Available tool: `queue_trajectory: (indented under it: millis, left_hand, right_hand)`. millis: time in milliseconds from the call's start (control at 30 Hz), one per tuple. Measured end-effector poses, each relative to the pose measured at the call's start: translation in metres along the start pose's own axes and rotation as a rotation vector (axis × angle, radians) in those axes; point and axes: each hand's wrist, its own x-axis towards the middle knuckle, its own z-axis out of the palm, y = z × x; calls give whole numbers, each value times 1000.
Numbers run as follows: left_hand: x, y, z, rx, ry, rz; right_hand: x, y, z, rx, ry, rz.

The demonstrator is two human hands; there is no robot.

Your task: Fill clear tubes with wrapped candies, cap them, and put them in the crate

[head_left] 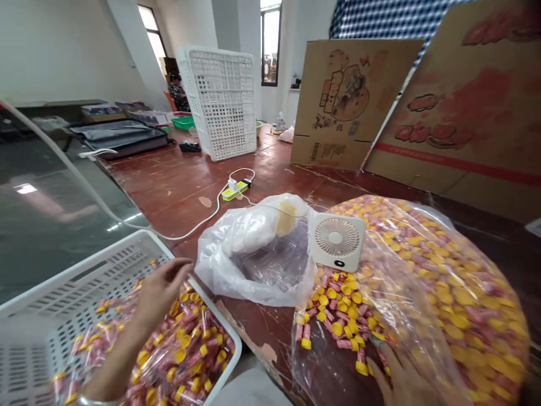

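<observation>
My left hand (163, 290) hovers over the white plastic basket (234, 332), its fingers loosely bent and apart, with nothing visible in them. Below it lie many small clear tubes (186, 355) with yellow caps and pink-and-red contents. My right hand (401, 375) rests low at the right with fingers spread, at the edge of a loose pile of the same capped tubes (338, 310). These spill from the mouth of a large clear plastic bag (460, 304), which is full of more of them. The right fingertips touch or nearly touch a few tubes; no grip shows.
Between basket and pile sits an open white plastic bag (220, 265). A small white fan (338, 242) stands behind the pile. A power strip (236, 190) with a white cord lies farther back. Behind stand a white crate (224, 101) and cardboard boxes (355, 107). A person (178, 93) is far off.
</observation>
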Motion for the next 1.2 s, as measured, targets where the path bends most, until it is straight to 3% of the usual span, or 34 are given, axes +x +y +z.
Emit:
queue_trajectory:
  millis: [100, 233, 333, 433, 600, 733, 867, 933, 1033, 1200]
  left_hand:
    - [-18, 53, 69, 250, -396, 492]
    - [-2, 91, 150, 435, -438, 511]
    - [18, 93, 181, 531, -442, 471]
    - [27, 88, 184, 545, -455, 493]
    - [3, 86, 146, 348, -503, 519]
    - [-42, 87, 126, -155, -786, 336]
    - [-82, 88, 135, -458, -1101, 77]
    - [-93, 88, 145, -506, -1182, 41]
    - [-103, 87, 159, -510, -1223, 66]
    - [-116, 86, 175, -495, -1262, 74]
  right_hand:
    - [5, -17, 7, -105, -13, 77]
    - [12, -45, 10, -5, -50, 147]
    - [16, -59, 5, 59, -110, 154]
    - [20, -65, -1, 80, -211, 219]
    - [27, -65, -11, 157, -272, 246]
    - [30, -69, -20, 134, -217, 219]
    - [28, -84, -18, 123, -316, 84]
    - [27, -90, -14, 175, -347, 9]
    - [27, -89, -14, 366, -242, 69]
    - [38, -85, -32, 863, 107, 450]
